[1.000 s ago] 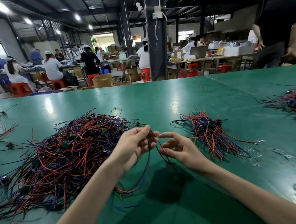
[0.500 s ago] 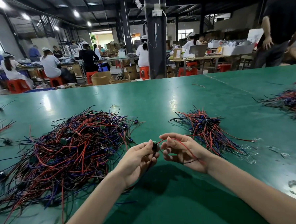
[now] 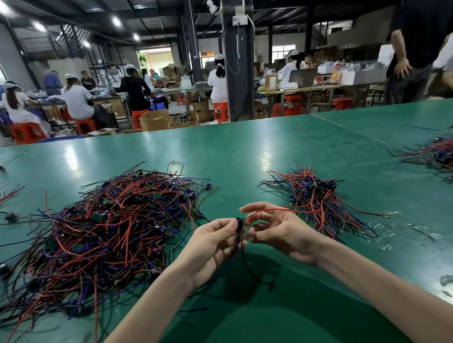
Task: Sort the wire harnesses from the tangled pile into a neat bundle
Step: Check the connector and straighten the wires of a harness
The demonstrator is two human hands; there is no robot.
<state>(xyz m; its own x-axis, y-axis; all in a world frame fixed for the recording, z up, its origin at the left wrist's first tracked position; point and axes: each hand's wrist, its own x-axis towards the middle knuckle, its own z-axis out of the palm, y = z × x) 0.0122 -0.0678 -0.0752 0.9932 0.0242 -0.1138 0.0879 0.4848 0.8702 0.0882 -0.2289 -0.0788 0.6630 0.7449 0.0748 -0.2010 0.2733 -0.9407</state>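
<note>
A big tangled pile (image 3: pixel 110 230) of red, blue and black wire harnesses covers the left of the green table (image 3: pixel 245 154). A smaller, neater bundle (image 3: pixel 316 195) lies to the right. Between them my left hand (image 3: pixel 213 248) pinches the small dark connector of one wire harness (image 3: pixel 239 222); its dark wires hang below the hand. My right hand (image 3: pixel 278 229) is close beside it, fingers curled, with the harness's red wire running over its fingers toward the bundle.
Another heap of harnesses (image 3: pixel 445 157) lies at the far right, and loose ones (image 3: pixel 1 196) at the left edge. Clear plastic scraps (image 3: pixel 396 230) sit right of the bundle. Several people work at benches beyond the table.
My hands have drawn one harness out of the pile. The left hand now pinches its connector between the two heaps, and the red wire has straightened out over my right fingers.
</note>
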